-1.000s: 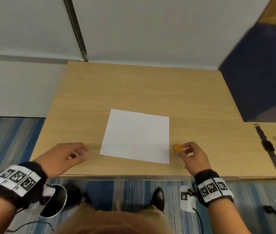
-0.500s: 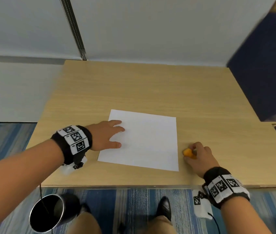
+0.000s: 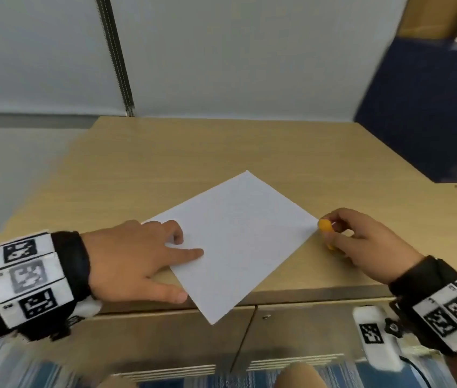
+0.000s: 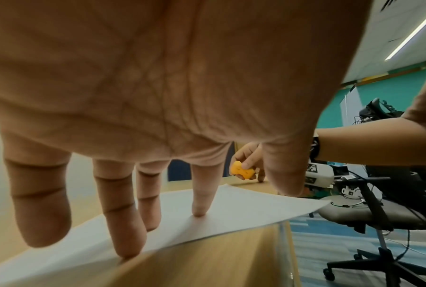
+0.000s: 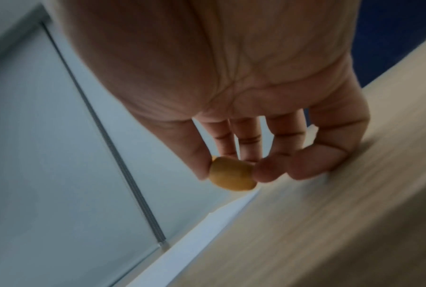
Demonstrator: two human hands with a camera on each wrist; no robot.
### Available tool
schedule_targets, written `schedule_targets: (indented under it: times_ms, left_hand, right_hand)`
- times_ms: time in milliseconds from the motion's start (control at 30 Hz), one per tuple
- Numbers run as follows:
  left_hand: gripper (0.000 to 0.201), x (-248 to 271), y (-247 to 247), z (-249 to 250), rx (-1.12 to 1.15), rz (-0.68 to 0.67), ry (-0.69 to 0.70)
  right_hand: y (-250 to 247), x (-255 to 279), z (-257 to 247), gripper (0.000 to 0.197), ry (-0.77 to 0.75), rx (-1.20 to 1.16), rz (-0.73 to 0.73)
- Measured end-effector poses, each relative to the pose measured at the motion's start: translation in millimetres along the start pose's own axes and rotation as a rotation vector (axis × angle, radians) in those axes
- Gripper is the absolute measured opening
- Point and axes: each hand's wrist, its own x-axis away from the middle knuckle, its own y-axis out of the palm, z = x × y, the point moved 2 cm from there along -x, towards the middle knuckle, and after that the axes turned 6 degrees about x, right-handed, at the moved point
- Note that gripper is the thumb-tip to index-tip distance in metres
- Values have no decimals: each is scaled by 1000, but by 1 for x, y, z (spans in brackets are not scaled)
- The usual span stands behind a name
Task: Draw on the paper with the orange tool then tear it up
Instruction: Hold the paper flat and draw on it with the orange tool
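Head view first, asks one: where does the paper (image 3: 238,242) lie?

Answers the other: on the desk (image 3: 249,147), turned corner-on like a diamond, with its near corner hanging over the front edge. Its longer sides seem to run from near-left to far-right.

And the orange tool (image 3: 325,226)?

Just beside the paper's right corner, pinched between the thumb and fingertips of the right hand (image 3: 361,239) (the right wrist view shows that pinch plainly). So the blank paper lies to the left of the tool, and the right hand is the nearer one for drawing. I judge it need only move left onto the paper.

The left hand (image 3: 137,259)?

Spread flat, its fingers (image 4: 199,205) straight and pressing down on the paper's left corner.

What differs from before?

Half a second ago the paper sat nearly square to the desk edge and wholly on it; now it is swung round under the left hand. A second ago that hand was off the paper altogether. The right hand has kept its pinch beside the right edge throughout. No mark shows on the paper yet.
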Motion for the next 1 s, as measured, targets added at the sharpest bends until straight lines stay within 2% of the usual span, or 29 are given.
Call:
schedule_targets:
  times_ms: [67, 167, 267, 433, 567, 700, 900, 1000]
  left_hand:
    - [78, 3, 9, 7, 35, 24, 2]
    - [78, 5, 14, 14, 128, 50, 12]
    - [89, 3, 13, 15, 209, 52, -1]
    - [88, -8, -14, -9, 281, 195, -104]
    - [110, -31, -26, -24, 177, 98, -163]
    - [118, -50, -44, -26, 50, 3, -164]
    - [136, -81, -32, -34, 63, -96, -117]
    - [144, -85, -23, -38, 74, -110, -110]
  right_hand:
    - [3, 8, -13, 15, -31, -51, 5]
    - [7, 12, -31, 23, 17, -271, -63]
    - [20, 9, -41, 27, 44, -433, -94]
    - [49, 1, -48, 28, 20, -417, -131]
    - [48, -9, -61, 27, 31, -301, -204]
    - [49, -13, -69, 27, -2, -205, -265]
    - [25, -7, -72, 29, -16, -339, -362]
    - [1, -8, -79, 29, -14, -304, -386]
